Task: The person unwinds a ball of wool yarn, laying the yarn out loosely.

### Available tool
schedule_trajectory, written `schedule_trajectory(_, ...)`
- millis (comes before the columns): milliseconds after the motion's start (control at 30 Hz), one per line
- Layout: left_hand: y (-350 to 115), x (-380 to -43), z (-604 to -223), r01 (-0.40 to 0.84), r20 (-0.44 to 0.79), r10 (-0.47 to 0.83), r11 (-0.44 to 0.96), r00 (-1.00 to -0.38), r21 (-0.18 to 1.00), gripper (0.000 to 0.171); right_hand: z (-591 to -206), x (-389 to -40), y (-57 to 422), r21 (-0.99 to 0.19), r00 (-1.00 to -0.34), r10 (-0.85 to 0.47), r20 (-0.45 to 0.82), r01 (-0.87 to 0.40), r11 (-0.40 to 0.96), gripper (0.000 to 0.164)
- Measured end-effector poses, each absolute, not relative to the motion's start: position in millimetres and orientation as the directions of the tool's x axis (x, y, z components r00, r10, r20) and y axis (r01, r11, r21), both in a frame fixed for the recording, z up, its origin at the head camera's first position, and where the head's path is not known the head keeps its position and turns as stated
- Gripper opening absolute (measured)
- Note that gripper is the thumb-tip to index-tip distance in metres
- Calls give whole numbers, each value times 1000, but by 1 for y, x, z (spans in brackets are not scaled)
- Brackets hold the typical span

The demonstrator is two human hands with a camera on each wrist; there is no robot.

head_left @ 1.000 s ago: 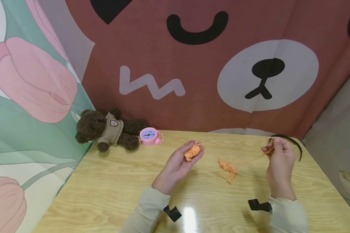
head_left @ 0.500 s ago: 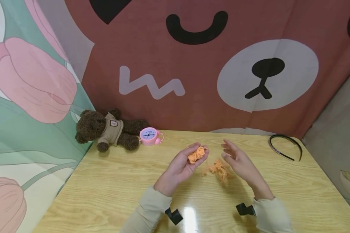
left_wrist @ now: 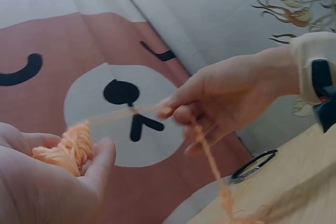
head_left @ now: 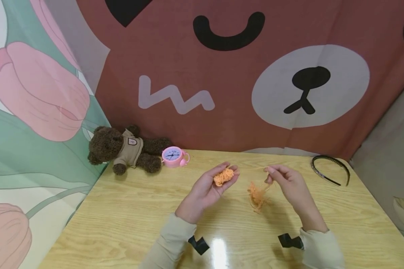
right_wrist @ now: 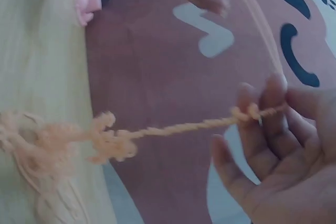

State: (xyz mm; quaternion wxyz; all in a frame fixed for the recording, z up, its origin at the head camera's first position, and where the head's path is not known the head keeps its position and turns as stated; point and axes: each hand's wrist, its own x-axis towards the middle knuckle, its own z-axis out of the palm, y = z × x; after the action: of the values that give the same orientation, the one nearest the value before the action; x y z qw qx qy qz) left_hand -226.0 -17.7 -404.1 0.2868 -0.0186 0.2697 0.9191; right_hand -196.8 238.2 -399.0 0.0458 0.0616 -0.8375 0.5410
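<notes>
In the head view my left hand (head_left: 202, 192) holds a small wound ball of orange yarn (head_left: 223, 177), thumb on one side and fingers on the other. To its right, my right hand (head_left: 294, 190) pinches a strand of the same yarn between thumb and fingertips. One stretch of the strand runs across to the ball, seen in the left wrist view. From the pinch, a twisted yarn length (right_wrist: 184, 128) leads away to a loose orange tangle (head_left: 257, 196) by the tabletop, between and below the hands. The tangle is slightly blurred.
A brown teddy bear (head_left: 129, 149) lies at the table's back left, with a pink alarm clock (head_left: 173, 156) at its feet. A black headband (head_left: 330, 170) is at the back right. Printed cloth (head_left: 229, 127) hangs behind the wooden table (head_left: 121, 224).
My right hand came in from the far right, fingers spread half a second ago, and now pinches the strand near the ball. The tangle has shifted left. My left hand has barely moved.
</notes>
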Motion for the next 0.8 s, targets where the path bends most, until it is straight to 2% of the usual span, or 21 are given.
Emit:
schedule_trajectory(100,-25,-230,-403,-527,-212,486,-726,-848,442,44,-396,-195,248,-942,-975,68,210,-183,280,36)
schedule_trajectory(267,-32,-236,-402,-498,-229,442,-755,-867,428,32,-393,-199,257,-967,-908,367,203,-245,-71,27)
schedule_trajectory(400,-34,-237,-401,-499,-222,448,-752,-866,430,27,-392,-202,263,-891,-786,592,176,-383,-243,21)
schedule_trajectory(500,-34,-237,-401,-495,-220,445,-758,-868,424,25,-391,-202,269,-795,-702,688,183,-517,-316,20)
schedule_trajectory(567,-34,-237,-400,-486,-220,434,-766,-874,420,24,-390,-201,272,-749,-669,720,185,-570,-338,20)
schedule_trajectory(667,-35,-237,-399,-477,-223,421,-773,-879,419,23,-389,-201,276,-746,-685,713,148,-551,-374,20)
schedule_trajectory(733,-35,-236,-398,-479,-225,423,-769,-878,423,22,-390,-201,278,-824,-742,660,118,-444,-352,19)
schedule_trajectory(800,-34,-235,-398,-488,-226,432,-762,-873,427,23,-392,-201,279,-931,-830,548,104,-275,-241,20)
